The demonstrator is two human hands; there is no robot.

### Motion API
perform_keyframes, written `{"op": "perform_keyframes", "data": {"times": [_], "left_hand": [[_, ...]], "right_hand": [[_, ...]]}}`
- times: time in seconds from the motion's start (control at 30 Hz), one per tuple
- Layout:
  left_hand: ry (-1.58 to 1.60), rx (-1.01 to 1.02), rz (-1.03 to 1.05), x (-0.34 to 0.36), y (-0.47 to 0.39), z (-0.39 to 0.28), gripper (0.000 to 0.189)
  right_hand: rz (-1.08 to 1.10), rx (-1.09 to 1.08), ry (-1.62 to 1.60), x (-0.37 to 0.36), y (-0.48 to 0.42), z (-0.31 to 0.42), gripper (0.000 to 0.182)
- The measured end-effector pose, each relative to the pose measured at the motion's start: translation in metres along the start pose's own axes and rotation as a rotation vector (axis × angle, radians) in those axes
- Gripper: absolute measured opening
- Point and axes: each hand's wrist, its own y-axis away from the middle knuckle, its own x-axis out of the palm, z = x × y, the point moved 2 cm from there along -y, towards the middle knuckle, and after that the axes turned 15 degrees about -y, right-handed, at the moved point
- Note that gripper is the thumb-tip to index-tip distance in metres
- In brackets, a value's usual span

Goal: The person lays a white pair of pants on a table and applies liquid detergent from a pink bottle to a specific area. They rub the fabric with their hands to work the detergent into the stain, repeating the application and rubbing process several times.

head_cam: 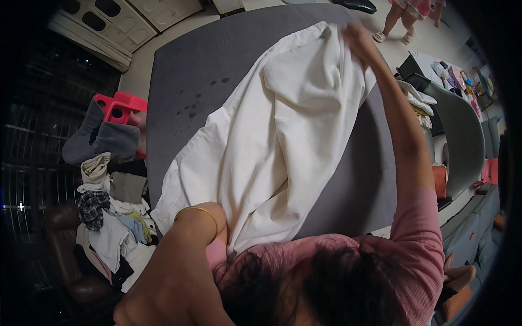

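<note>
A large white cloth item (261, 134), with a stitched seam and loose folds, lies slantwise over a grey padded surface (183, 77). At its far upper end is my right hand (355, 38), touching the cloth's edge; the fingers are blurred, so their grip does not show. My left hand (218, 216) is bent down at the near end of the cloth, close to my body, with a gold bangle on the wrist. Its fingers are hidden behind the wrist and forearm. Several dark wet-looking spots mark the grey surface left of the cloth.
Clothes (118, 212) are piled on a brown leather chair (61, 244) at left, near a red plastic chair (122, 108). A grey chair (465, 134) and a cluttered table (432, 65) stand at right. Another person's legs (401, 22) show at top right; bare legs (461, 273) rest lower right.
</note>
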Motion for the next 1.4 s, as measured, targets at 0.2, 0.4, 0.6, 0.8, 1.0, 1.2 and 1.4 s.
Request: {"op": "perform_keyframes", "data": {"times": [0.2, 0.4, 0.6, 0.8, 1.0, 1.2, 1.4], "left_hand": [[-0.115, -0.083, -0.044, 0.004, 0.0, -0.013, 0.015], [0.044, 0.067, -0.016, 0.005, 0.012, -0.028, 0.01], [-0.15, 0.05, -0.218, 0.018, -0.017, -0.014, 0.012], [-0.243, -0.011, -0.278, 0.009, -0.008, -0.03, 0.014], [-0.727, -0.408, -0.496, -0.054, 0.031, 0.025, 0.038], [-1.351, -1.065, -0.231, -0.097, 0.131, 0.143, 0.047], [-0.996, -1.277, -0.325, -0.09, 0.162, 0.175, 0.039]], "right_hand": [[-0.034, -0.169, -0.011, 0.021, 0.037, -0.003, 0.022], [-0.096, -0.204, -0.077, 0.021, 0.058, 0.008, 0.017], [0.036, -0.297, -0.419, 0.045, 0.095, 0.081, 0.022], [0.484, -0.221, -0.674, 0.056, 0.12, 0.153, 0.019], [0.305, -0.303, -0.715, 0.003, 0.123, 0.189, 0.018], [0.12, -0.371, -0.756, -0.023, 0.118, 0.165, 0.028], [-0.316, -0.204, -0.671, -0.043, 0.037, 0.073, 0.025]]}}
